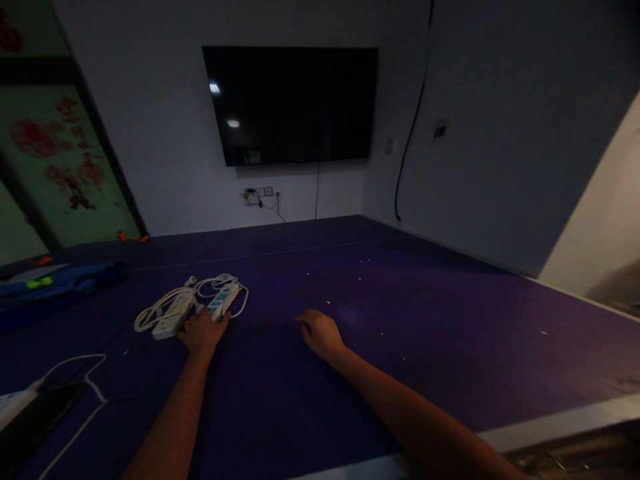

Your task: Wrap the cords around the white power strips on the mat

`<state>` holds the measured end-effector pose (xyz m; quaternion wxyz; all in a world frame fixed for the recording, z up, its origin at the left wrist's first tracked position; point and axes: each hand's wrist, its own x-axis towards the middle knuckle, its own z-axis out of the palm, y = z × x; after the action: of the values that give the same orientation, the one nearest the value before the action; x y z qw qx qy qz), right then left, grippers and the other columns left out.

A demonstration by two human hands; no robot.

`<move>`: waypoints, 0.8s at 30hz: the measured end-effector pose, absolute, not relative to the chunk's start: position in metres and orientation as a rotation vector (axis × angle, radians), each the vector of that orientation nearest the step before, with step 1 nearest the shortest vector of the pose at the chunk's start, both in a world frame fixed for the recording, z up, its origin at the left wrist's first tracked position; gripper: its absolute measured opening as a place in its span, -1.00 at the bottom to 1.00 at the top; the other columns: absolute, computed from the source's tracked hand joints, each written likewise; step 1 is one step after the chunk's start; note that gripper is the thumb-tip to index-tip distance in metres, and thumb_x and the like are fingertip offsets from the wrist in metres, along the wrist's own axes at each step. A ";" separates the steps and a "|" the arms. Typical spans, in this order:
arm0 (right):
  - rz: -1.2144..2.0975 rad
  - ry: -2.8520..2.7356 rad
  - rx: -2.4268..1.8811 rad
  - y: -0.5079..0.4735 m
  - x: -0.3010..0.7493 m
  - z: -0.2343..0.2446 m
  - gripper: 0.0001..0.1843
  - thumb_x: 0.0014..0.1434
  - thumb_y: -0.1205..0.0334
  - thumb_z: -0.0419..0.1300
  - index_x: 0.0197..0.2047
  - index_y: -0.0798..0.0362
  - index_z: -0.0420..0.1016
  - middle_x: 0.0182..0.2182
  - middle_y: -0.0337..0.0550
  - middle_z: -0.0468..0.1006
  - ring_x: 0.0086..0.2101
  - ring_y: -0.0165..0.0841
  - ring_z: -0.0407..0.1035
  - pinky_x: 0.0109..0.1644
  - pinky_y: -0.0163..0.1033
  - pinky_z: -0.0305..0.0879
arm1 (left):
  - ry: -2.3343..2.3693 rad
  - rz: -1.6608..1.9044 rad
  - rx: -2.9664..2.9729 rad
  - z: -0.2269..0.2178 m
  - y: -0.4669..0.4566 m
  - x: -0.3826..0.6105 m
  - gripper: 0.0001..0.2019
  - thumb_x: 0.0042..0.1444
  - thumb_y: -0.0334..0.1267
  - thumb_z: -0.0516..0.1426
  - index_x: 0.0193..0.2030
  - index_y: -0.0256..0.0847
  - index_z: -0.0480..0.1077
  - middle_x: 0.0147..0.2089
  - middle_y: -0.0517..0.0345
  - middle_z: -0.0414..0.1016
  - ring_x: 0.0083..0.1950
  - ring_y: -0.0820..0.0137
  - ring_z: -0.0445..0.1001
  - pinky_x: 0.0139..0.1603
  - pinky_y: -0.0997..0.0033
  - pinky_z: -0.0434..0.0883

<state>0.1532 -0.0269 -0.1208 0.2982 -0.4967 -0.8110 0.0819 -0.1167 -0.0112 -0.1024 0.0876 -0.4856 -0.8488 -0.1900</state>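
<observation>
Two white power strips, the left strip (173, 320) and the blue-faced strip (223, 300), lie side by side on the purple surface (280, 373), left of its middle, with white cords (228, 277) looped over and around them. The left hand (204, 331) is palm down at their near ends, its fingers moderately spread; whether they grip or merely rest cannot be told. The right hand (323, 333) is curled near the surface, well apart from the strips; its fingertips are hidden, though nothing shows in it.

The likeliest trouble is snagging: the loops overlap, so a pull on one strip could drag the other or tighten a tangle. A shallow, one-handed hold might also let a strip swivel or slip.

Both long axes run from near-left to far-right, roughly parallel. The blue-faced strip's sockets face up.
</observation>
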 end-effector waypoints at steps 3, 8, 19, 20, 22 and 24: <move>0.217 -2.158 -1.333 -0.026 0.153 -0.121 -0.63 0.13 0.43 -0.01 -0.09 0.05 0.53 -0.10 -0.12 0.55 -0.08 -0.35 0.41 0.02 -0.29 0.27 | -2.503 -0.584 -1.479 -0.103 -0.010 -0.114 -0.42 0.09 0.07 -0.04 0.03 -0.39 0.39 -0.06 -0.36 0.47 0.04 -0.06 0.40 -0.08 0.04 0.31; 0.210 -2.155 -1.354 -0.025 0.155 -0.122 -0.63 0.13 0.43 0.00 -0.08 0.05 0.52 -0.10 -0.11 0.55 -0.10 -0.34 0.41 -0.01 -0.28 0.28 | -2.452 -0.572 -1.523 -0.101 -0.012 -0.106 -0.48 0.08 0.01 -0.01 -0.05 -0.41 0.43 -0.12 -0.32 0.51 -0.03 0.00 0.46 -0.15 0.15 0.36; 0.192 -2.145 -1.377 -0.026 0.155 -0.120 -0.67 0.18 0.30 0.05 -0.02 0.03 0.49 -0.07 -0.10 0.54 -0.07 -0.32 0.41 -0.01 -0.27 0.28 | -2.263 -0.548 -1.801 -0.093 -0.034 -0.053 -0.48 0.00 0.03 0.07 -0.03 -0.36 0.41 -0.10 -0.20 0.53 -0.04 0.05 0.47 -0.11 0.18 0.32; 0.183 -2.157 -1.375 -0.026 0.154 -0.119 -0.67 0.17 0.20 0.10 0.00 0.02 0.48 -0.06 -0.09 0.53 -0.06 -0.29 0.40 -0.01 -0.24 0.29 | -2.240 -0.538 -1.837 -0.091 -0.039 -0.043 -0.49 0.00 0.03 0.07 -0.04 -0.36 0.41 -0.11 -0.19 0.53 -0.05 0.05 0.48 -0.10 0.17 0.31; 0.152 -2.198 -1.363 -0.029 0.153 -0.118 -0.51 0.05 -0.02 0.22 0.03 0.01 0.45 -0.05 -0.05 0.52 -0.04 -0.21 0.39 -0.01 -0.20 0.29 | -2.199 -0.502 -1.898 -0.089 -0.049 -0.024 -0.52 0.00 0.01 0.06 -0.08 -0.36 0.42 -0.14 -0.18 0.54 -0.07 0.05 0.48 -0.10 0.15 0.30; 0.107 -2.264 -1.345 -0.031 0.152 -0.116 -0.38 -0.09 -0.12 0.29 0.01 0.00 0.46 -0.07 -0.04 0.53 -0.06 -0.16 0.39 -0.03 -0.17 0.29 | -2.175 -0.450 -1.929 -0.087 -0.059 -0.008 -0.55 -0.01 -0.01 0.06 -0.12 -0.36 0.42 -0.17 -0.19 0.54 -0.08 0.04 0.48 -0.08 0.12 0.28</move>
<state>0.1516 -0.0309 -0.1163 0.2504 -0.4940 -0.8317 0.0392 -0.0076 -0.0595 -0.0870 0.0996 -0.6524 -0.7357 -0.1523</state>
